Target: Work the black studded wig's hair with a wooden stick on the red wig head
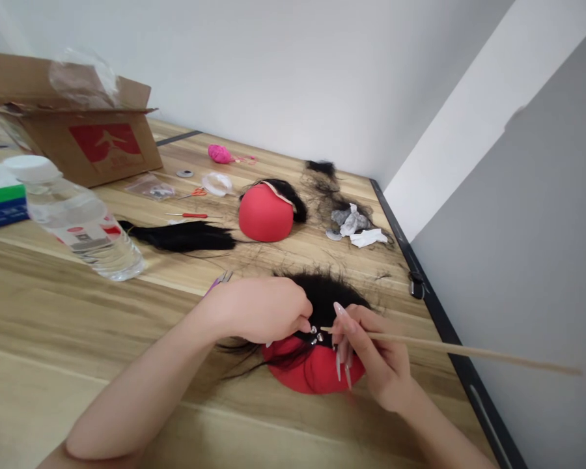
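A red dome-shaped form (317,374) lies on the wooden table in front of me, with black hair (325,290) spread over its far side. Several small shiny silver pieces (316,335) sit where the hair meets the red. My left hand (271,309) is closed in a pinch right beside them; what its fingertips hold, if anything, is hidden. In my right hand (371,348) is a long thin wooden stick (469,350), gripped between thumb and fingers, its tip close to the silver pieces. Loose dark strands trail to the left of the form.
A water bottle (85,221) and a cardboard box (92,140) stand at left. Beyond my hands are a black hair bundle (185,236), a second red form (265,215), a red-handled tool (194,215), orange-handled scissors (198,192) and crumpled tissues (359,225). A wall borders the right edge.
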`<state>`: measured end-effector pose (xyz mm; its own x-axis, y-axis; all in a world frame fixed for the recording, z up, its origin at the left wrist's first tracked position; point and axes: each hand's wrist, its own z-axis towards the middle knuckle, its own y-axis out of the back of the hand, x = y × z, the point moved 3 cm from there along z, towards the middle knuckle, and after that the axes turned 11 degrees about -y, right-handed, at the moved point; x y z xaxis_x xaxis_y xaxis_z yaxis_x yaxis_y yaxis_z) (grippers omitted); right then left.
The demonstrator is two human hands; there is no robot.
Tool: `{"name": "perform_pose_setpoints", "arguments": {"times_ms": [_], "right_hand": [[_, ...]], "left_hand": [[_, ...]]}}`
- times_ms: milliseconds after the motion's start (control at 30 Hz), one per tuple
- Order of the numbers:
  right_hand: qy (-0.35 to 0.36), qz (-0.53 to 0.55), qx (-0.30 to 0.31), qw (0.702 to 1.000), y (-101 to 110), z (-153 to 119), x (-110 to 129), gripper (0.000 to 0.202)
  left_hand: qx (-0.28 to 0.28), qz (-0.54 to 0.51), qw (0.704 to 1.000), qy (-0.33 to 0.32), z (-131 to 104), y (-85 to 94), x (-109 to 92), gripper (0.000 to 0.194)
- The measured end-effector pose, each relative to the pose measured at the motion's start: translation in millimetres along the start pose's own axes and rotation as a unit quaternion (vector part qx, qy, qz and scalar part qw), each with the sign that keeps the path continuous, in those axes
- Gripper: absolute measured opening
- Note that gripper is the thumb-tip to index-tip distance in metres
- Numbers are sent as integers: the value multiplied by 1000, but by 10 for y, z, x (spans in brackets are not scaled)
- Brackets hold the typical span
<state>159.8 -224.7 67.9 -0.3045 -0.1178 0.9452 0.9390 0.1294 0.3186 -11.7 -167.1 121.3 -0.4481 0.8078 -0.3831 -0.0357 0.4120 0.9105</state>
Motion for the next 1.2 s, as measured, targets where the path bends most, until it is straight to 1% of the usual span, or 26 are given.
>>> {"name": "perform_pose_setpoints", "arguments": {"times_ms": [67, 167, 200, 367, 467, 567, 667, 733, 800, 900, 1000, 1100, 1200], "right_hand": [[-9, 21, 4, 1000, -3, 28, -7, 39], [-53, 69, 13, 996, 1, 85, -38, 42], [-66, 80, 16, 995, 5, 104, -47, 43], [-106, 123, 50, 986, 31, 181, -71, 45], [-122, 150, 70, 979, 30, 217, -76, 47], [-123, 161, 71, 977, 20, 244, -81, 49], [-119, 166, 67, 977, 13, 261, -93, 50], [-115, 169, 67, 977, 11, 266, -105, 50], [-111, 171, 67, 977, 11, 269, -116, 49], [-106, 176, 58, 977, 4, 272, -123, 48], [-105, 179, 45, 977, -15, 273, -118, 48], [-112, 188, 29, 975, -30, 269, -118, 49], [-120, 216, 11, 969, -29, 258, -135, 53]], "left_hand": [[0, 6, 1000, -6, -10, 19, -19, 27], [7, 10, 1000, -27, -27, 62, -35, 27], [0, 10, 999, -36, -33, 85, -31, 27], [-92, -1, 993, -79, -66, 215, -16, 25], [-107, 6, 990, -91, -72, 211, -84, 26], [-115, 49, 990, -71, -60, 143, -184, 26], [-118, 93, 987, -57, -34, 24, -264, 22], [-130, 119, 982, -72, -11, -72, -294, 21], [-164, 163, 967, -104, 14, -170, -306, 24], [-218, 223, 936, -165, 51, -330, -288, 21], [-277, 276, 899, -197, 75, -449, -229, 30], [-323, 288, 876, -213, 75, -497, -161, 39], [-328, 291, 871, -219, 65, -508, -117, 41]]}}
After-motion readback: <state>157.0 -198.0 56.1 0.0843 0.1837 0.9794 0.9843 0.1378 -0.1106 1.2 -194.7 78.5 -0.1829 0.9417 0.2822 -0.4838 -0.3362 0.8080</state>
